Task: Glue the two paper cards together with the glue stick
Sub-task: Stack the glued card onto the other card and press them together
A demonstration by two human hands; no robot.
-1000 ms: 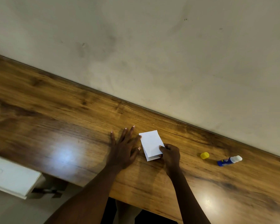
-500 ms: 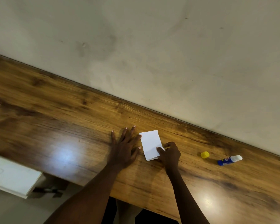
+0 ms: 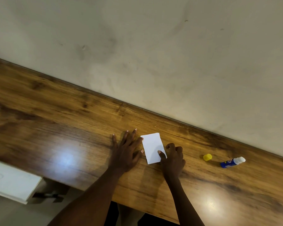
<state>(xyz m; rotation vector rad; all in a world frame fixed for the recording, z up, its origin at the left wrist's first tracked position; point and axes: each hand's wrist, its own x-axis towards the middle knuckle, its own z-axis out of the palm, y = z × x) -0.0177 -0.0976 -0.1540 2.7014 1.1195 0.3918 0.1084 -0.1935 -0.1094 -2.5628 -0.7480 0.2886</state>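
While the wood-grain brown desk [image 3: 55, 128] carries everything, the reading runs from 9 o'clock to 3 o'clock. The left hand [image 3: 127, 150] lies flat, fingers spread toward 12 o'clock, its grip open and holding nothing. Its forefinger tip touches the left edge of the white rectangular paper card [image 3: 151, 146], which lies at 3 o'clock from it. That card lies flat, its long axis close to 12-to-6 and leaning slightly toward 11-to-5. Only one white face shows, so I judge the second card sits squared beneath it.

The right hand [image 3: 174, 159] sits at the card's 4 o'clock, thumb laid on the lower right corner, fingers curled just beside the edge. Whether that grip pinches the paper I cannot tell.

Well apart at 3 o'clock lie a small yellow plastic cap [image 3: 207, 157] and, beyond it, the blue uncapped glue stick [image 3: 233, 162], on its side with its white tip toward 3 o'clock. Pressing the pair flat looks like the coming move. The right hand is nearer the stick.
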